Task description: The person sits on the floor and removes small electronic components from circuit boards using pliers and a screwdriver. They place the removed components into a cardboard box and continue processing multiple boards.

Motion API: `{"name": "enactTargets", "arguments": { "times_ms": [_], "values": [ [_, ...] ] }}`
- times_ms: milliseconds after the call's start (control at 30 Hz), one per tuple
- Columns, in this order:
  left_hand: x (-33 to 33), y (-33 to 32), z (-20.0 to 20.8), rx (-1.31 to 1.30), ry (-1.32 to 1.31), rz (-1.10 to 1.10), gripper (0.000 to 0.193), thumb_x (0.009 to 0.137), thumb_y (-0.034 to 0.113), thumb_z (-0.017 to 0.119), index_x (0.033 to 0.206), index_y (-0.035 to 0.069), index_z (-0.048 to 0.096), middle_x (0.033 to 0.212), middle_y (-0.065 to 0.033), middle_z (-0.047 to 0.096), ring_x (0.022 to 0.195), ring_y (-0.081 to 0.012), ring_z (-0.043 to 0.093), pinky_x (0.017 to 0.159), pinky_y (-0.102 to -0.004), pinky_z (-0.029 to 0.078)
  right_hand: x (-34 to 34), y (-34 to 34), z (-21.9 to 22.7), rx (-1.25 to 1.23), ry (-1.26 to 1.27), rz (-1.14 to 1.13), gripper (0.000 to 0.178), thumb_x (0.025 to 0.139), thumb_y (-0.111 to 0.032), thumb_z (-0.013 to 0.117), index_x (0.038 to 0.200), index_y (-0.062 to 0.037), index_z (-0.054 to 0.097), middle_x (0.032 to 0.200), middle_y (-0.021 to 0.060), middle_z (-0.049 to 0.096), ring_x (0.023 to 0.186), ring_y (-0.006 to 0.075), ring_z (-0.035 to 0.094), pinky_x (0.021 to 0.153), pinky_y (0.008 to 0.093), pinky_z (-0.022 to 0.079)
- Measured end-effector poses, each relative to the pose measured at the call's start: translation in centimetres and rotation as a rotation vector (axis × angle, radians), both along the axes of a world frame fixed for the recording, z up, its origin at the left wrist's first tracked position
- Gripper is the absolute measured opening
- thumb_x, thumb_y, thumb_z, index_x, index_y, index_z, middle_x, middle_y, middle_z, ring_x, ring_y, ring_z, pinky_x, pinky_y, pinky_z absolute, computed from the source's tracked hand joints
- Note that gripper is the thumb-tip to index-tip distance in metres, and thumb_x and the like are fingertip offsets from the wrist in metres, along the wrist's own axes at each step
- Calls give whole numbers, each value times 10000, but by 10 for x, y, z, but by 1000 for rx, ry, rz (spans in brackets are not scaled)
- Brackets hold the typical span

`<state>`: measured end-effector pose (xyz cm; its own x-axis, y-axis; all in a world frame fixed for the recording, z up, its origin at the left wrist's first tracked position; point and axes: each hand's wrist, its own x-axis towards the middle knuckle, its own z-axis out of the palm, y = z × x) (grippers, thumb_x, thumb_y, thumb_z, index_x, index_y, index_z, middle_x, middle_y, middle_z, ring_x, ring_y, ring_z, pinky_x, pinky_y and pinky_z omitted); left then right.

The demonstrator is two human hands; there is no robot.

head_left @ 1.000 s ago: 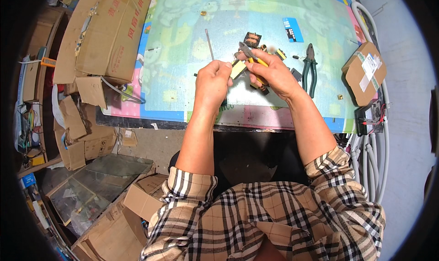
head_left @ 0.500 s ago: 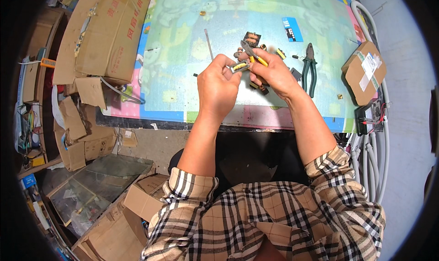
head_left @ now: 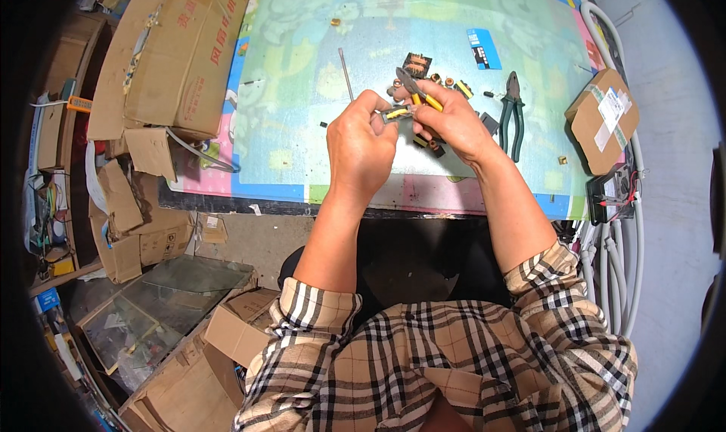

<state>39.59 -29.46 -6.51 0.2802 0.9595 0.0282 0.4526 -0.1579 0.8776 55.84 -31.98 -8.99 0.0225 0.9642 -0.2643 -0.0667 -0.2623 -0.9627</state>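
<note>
Over the table's near half, my left hand [head_left: 361, 144] pinches a small transformer [head_left: 396, 113] with yellow tape and a dark core. My right hand [head_left: 459, 128] is wrapped round a pair of yellow-handled cutters [head_left: 409, 82], dark jaws pointing away from me; its fingertips reach the transformer's right end. Just beyond the cutters lies a copper-wound coil [head_left: 417, 63] on a dark core. Several small copper coils and a yellow-and-black transformer [head_left: 463, 89] lie around my right hand, some partly hidden under it. My left fingertips are mostly hidden behind the hand.
Dark green pliers [head_left: 512, 118] lie right of my hands, a screwdriver [head_left: 345, 73] left. A blue card [head_left: 483, 49] lies farther back. Cardboard boxes flank the work: a large one [head_left: 189, 61] left, a small one [head_left: 603, 120] right. A meter with red leads [head_left: 611, 194] sits at the right edge.
The transformer has turned slightly in my left fingers, showing more yellow tape. My right fingers have shifted a little, uncovering small coils behind them. Both arms stay nearly in place.
</note>
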Motion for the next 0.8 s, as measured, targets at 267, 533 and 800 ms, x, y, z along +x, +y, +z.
{"name": "enactTargets", "arguments": {
  "times_ms": [267,533,800],
  "values": [
    [-4,3,-12,34,408,-77,185,712,58,688,852,-7,585,822,-200,595,783,-363,591,701,-441,455,47,7,-25,-53,-435,-223,155,853,-116,573,937,13,586,784,98,648,695,171,607,673,307,467],
    [9,-2,-41,-14,587,-253,241,707,-5,570,941,-19,625,935,-236,587,839,-402,607,758,-449,483,64,2,-54,-196,-1108,-25,248,891,-212,559,1009,4,591,928,205,649,890,350,625,790,415,481],
    [22,-4,-59,20,604,-286,262,697,-16,560,950,-22,626,932,-230,574,826,-401,614,735,-444,495,58,5,-62,-433,-1105,138,276,812,-217,631,1043,-70,658,1012,171,666,973,327,634,846,420,507]
  ]
}}
